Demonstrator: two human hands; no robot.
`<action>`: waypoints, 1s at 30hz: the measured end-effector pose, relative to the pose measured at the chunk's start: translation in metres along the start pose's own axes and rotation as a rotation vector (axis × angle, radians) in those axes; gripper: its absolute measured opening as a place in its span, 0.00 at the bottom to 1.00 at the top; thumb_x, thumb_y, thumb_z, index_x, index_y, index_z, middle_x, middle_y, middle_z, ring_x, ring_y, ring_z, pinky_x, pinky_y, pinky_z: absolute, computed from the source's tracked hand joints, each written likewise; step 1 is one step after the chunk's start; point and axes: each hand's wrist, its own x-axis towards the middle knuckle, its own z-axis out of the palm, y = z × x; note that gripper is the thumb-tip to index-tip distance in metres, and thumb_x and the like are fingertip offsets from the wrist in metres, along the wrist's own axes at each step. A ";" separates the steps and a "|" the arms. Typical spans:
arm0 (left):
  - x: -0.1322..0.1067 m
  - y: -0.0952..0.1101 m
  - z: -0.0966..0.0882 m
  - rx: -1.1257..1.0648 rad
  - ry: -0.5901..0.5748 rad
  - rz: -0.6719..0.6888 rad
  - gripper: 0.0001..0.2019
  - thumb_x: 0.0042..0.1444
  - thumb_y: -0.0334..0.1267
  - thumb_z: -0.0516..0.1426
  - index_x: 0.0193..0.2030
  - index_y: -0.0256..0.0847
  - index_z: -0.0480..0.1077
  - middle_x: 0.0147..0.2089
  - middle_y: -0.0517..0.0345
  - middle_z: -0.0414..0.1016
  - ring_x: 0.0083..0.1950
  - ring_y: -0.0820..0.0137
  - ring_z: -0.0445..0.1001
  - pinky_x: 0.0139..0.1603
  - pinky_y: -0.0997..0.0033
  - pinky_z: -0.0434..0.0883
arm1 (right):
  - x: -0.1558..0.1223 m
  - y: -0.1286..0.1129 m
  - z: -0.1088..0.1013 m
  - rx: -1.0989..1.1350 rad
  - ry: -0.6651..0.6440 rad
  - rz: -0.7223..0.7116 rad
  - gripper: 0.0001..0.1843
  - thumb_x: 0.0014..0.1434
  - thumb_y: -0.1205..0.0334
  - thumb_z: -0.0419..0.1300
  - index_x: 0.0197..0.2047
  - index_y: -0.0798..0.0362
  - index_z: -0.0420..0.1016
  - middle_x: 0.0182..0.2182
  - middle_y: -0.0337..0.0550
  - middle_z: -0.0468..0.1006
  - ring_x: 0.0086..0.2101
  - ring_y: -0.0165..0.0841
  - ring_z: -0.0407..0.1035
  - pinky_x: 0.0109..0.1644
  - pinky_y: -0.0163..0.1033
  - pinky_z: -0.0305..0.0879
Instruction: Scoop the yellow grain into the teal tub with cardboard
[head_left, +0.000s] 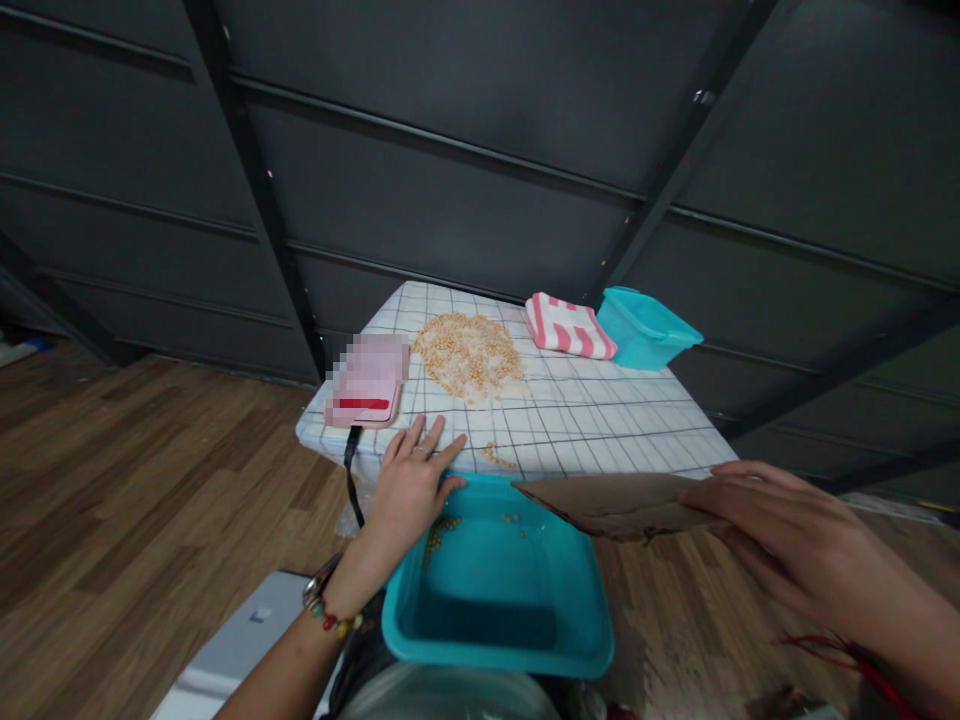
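Note:
My left hand (411, 490) rests at the near edge of a small table covered with a white checked cloth (600, 420), fingers together, gripping the far left rim of a teal plastic tub (499, 580) held just below the table edge. A few yellow kernels lie inside the tub. My right hand (780, 535) holds a flat piece of brown cardboard (619, 500) over the tub's right side. A pile of yellow kernels mixed with white grains (469, 352) sits on the cloth, and a small loose cluster (497, 456) lies near the edge.
A pink device (367, 385) with a black cord lies at the table's left edge. A red-and-white striped cloth (568, 326) and a second teal tub (646, 328) sit at the far right corner. Dark panelled wall behind; wood floor around.

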 end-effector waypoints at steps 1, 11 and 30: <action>0.000 0.000 0.000 -0.002 0.001 0.001 0.22 0.53 0.43 0.59 0.56 0.49 0.68 0.62 0.45 0.66 0.64 0.47 0.61 0.56 0.44 0.67 | 0.000 0.000 0.000 -0.004 -0.002 0.003 0.12 0.57 0.73 0.47 0.39 0.53 0.68 0.29 0.43 0.78 0.32 0.34 0.73 0.38 0.39 0.68; -0.001 0.000 0.000 -0.016 0.013 -0.003 0.22 0.53 0.43 0.58 0.57 0.50 0.67 0.62 0.46 0.66 0.64 0.47 0.60 0.57 0.43 0.65 | 0.003 0.003 0.003 0.025 -0.009 0.028 0.11 0.57 0.73 0.48 0.37 0.54 0.69 0.27 0.43 0.78 0.30 0.34 0.72 0.35 0.38 0.68; -0.005 0.001 0.001 0.003 0.033 0.009 0.22 0.54 0.44 0.58 0.57 0.50 0.67 0.62 0.47 0.66 0.64 0.48 0.61 0.57 0.45 0.65 | -0.003 0.018 0.020 -0.020 0.055 0.074 0.12 0.57 0.73 0.49 0.40 0.53 0.70 0.30 0.43 0.78 0.32 0.36 0.73 0.38 0.42 0.69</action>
